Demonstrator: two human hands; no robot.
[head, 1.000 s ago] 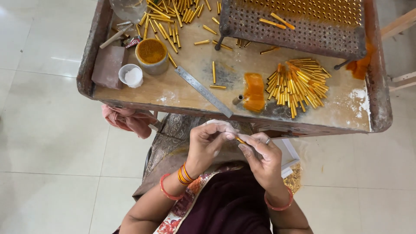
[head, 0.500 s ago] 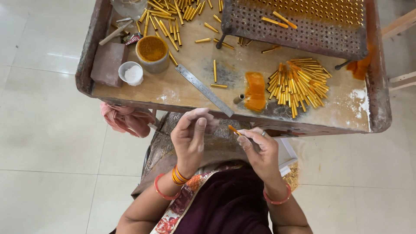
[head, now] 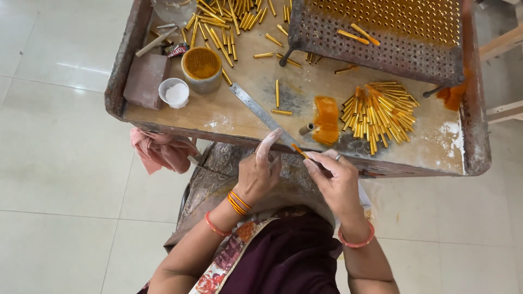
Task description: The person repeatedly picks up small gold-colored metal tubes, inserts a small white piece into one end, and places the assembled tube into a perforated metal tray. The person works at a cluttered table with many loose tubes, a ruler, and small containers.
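The person's right hand [head: 336,182] pinches a thin stick with an orange tip [head: 298,149] between thumb and fingers, just in front of the near rim of the worn wooden tabletop [head: 239,117]. The left hand [head: 260,173] sits close beside it, forefinger stretched up toward the long steel ruler [head: 260,113] that lies slantwise on the tabletop, the other fingers loosely curled and holding nothing that can be seen. The step in hand looks like working a single piece held between both hands at the tabletop's edge. Near the right hand lie a smear of orange paste [head: 327,118] and a heap of short golden metal tubes [head: 378,113]; a perforated metal tray [head: 381,43] stands beyond.
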